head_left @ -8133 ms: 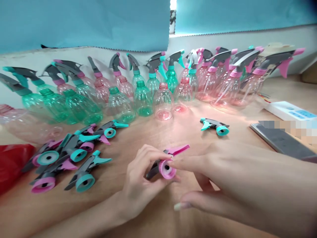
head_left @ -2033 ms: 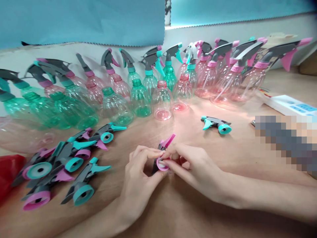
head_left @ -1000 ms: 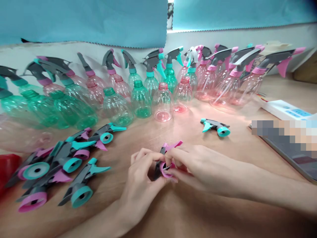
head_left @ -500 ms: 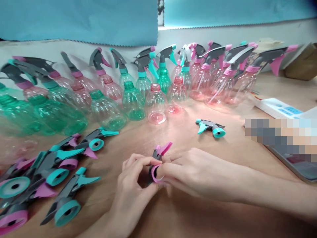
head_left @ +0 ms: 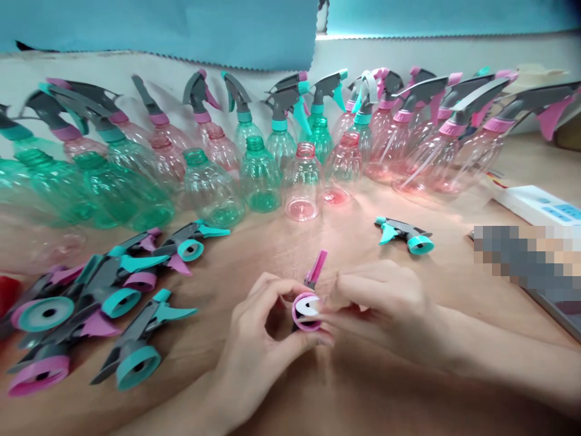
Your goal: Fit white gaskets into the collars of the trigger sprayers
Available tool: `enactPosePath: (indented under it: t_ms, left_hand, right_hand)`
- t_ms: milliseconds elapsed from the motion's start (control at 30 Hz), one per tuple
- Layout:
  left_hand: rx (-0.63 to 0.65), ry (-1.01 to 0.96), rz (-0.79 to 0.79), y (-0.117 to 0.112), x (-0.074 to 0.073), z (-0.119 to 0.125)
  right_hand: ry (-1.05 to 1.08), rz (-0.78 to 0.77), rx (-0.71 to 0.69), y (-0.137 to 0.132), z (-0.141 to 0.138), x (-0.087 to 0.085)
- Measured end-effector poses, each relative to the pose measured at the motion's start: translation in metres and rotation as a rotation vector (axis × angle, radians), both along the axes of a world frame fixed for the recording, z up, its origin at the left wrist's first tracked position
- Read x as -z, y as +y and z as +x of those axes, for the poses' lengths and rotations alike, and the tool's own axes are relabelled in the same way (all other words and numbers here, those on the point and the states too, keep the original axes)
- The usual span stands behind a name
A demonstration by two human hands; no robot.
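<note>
In the head view, my left hand (head_left: 254, 339) grips a spray bottle trigger head (head_left: 316, 269) by its pink collar, thumb below and fingers above. The collar's opening faces up towards me. Inside it a white washer (head_left: 307, 305) shows, tilted, with a dark gap beneath it. My right hand (head_left: 385, 303) pinches the washer's right edge with its fingertips, which partly cover it. To the right, beyond that hand, lies a loose trigger head (head_left: 403, 234) with a turquoise collar.
Several loose trigger heads (head_left: 138, 366) lie at the left. Across the back stand clear pink and green bottles (head_left: 303, 188), some open-necked, others fitted with sprayers. At the right are a white device (head_left: 535, 203) and a dark flat object (head_left: 544, 309), partly pixelated.
My right fingers have drawn back from deep in the collar to its edge. The collar has turned to face me, bringing the white washer into sight. The whole view has shifted slightly.
</note>
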State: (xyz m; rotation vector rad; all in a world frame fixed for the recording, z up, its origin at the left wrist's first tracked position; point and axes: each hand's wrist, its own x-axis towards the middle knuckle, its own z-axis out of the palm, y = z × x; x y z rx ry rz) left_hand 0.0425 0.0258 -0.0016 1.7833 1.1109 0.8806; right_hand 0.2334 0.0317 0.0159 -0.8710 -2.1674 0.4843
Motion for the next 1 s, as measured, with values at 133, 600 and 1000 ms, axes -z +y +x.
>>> enactPosePath:
  t_ms: [133, 600, 1000]
  left_hand:
    - [0.004, 0.013, 0.032, 0.0, 0.001, -0.001]
    - [0.022, 0.049, 0.069, 0.001, -0.002, 0.001]
    - [0.07, 0.061, 0.197, -0.001, -0.002, -0.001]
  right_hand:
    - [0.037, -0.191, -0.132, 0.008, 0.003, -0.003]
    - [-0.258, -0.173, -0.067, -0.004, 0.002, -0.018]
    - [-0.307, -0.15, -0.108, -0.009, 0.002, -0.029]
